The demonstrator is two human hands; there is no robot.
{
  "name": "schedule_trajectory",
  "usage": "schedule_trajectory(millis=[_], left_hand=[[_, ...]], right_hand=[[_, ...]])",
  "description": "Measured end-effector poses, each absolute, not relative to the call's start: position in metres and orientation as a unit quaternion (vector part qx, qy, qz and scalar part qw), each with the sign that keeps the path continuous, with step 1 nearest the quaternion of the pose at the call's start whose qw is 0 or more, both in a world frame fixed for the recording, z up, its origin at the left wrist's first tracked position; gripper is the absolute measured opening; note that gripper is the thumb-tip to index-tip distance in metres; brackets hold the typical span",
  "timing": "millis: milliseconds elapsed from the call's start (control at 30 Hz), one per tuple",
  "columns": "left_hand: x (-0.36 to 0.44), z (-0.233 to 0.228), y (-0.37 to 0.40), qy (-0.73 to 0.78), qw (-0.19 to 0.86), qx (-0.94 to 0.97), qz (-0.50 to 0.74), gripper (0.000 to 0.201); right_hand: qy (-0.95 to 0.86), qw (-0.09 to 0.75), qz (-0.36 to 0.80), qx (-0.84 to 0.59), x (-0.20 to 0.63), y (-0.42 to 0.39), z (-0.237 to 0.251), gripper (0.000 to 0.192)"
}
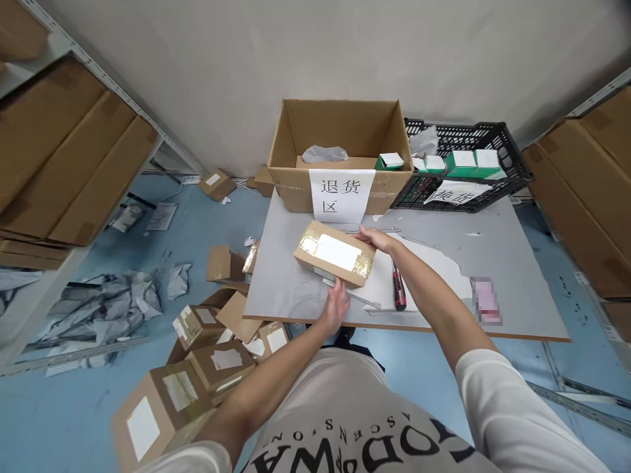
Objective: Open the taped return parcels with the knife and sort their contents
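Observation:
A small taped cardboard box (338,252) with a white label on top is tilted between my hands over the table. My right hand (377,239) grips its right end. The fingers of my left hand (337,305) are against its near lower edge, partly hidden. Below my right hand, a red and black screwdriver-like tool (399,289) lies on white sheets (434,266). Just behind the box stands a large open carton (290,190), with a paper sign (341,194) on its front.
A black plastic crate (515,176) with green-and-white boxes (461,163) stands at the back right of the grey table (522,289). A blurred pink item (486,301) lies at right. Opened cartons (170,407) and grey plastic bags (111,309) cover the floor at left. Shelves flank both sides.

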State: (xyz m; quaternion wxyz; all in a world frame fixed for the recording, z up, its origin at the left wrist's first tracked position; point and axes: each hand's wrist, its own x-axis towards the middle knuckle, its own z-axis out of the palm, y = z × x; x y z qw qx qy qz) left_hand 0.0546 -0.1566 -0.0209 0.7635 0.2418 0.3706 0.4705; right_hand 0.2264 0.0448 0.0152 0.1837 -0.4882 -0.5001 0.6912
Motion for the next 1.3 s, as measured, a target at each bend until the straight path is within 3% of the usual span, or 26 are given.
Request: schedule_trajectory(millis=[300, 433, 500, 667, 700, 767, 833, 933, 1067, 1300], left_hand=[[0.092, -0.040, -0.173, 0.398, 0.800, 0.217, 0.394, 0.088], [0.090, -0.038, -0.169, 0.412, 0.796, 0.234, 0.376, 0.083], [0.085, -0.036, -0.166, 0.428, 0.794, 0.238, 0.360, 0.084], [0.061, -0.017, -0.151, 0.479, 0.775, 0.315, 0.264, 0.080], [0.055, -0.011, -0.146, 0.477, 0.763, 0.362, 0.244, 0.076], [0.040, 0.004, -0.130, 0.471, 0.703, 0.481, 0.230, 0.070], [0.026, 0.018, -0.109, 0.507, 0.577, 0.595, 0.236, 0.068], [0.008, 0.027, -0.073, 0.550, 0.362, 0.729, 0.189, 0.088], [-0.005, 0.014, -0.041, 0.576, 0.232, 0.781, 0.063, 0.119], [-0.010, -0.006, -0.033, 0.559, 0.228, 0.797, 0.009, 0.121]], right_hand=[[-0.645, 0.065, 0.586, -0.486, 0.214, 0.068, -0.005, 0.061], [-0.674, 0.058, 0.527, -0.514, 0.213, 0.068, -0.005, 0.056], [-0.687, 0.112, 0.494, -0.521, 0.218, 0.062, -0.006, 0.052], [-0.573, 0.373, 0.370, -0.629, 0.265, 0.007, -0.031, 0.053], [-0.534, 0.374, 0.334, -0.681, 0.278, -0.011, -0.040, 0.055], [-0.484, 0.289, 0.289, -0.774, 0.303, -0.052, -0.060, 0.057], [-0.460, 0.189, 0.276, -0.822, 0.318, -0.089, -0.080, 0.055], [-0.417, 0.091, 0.280, -0.860, 0.322, -0.125, -0.101, 0.047], [-0.390, 0.078, 0.282, -0.873, 0.314, -0.134, -0.115, 0.044], [-0.423, 0.127, 0.306, -0.844, 0.317, -0.113, -0.110, 0.037]])
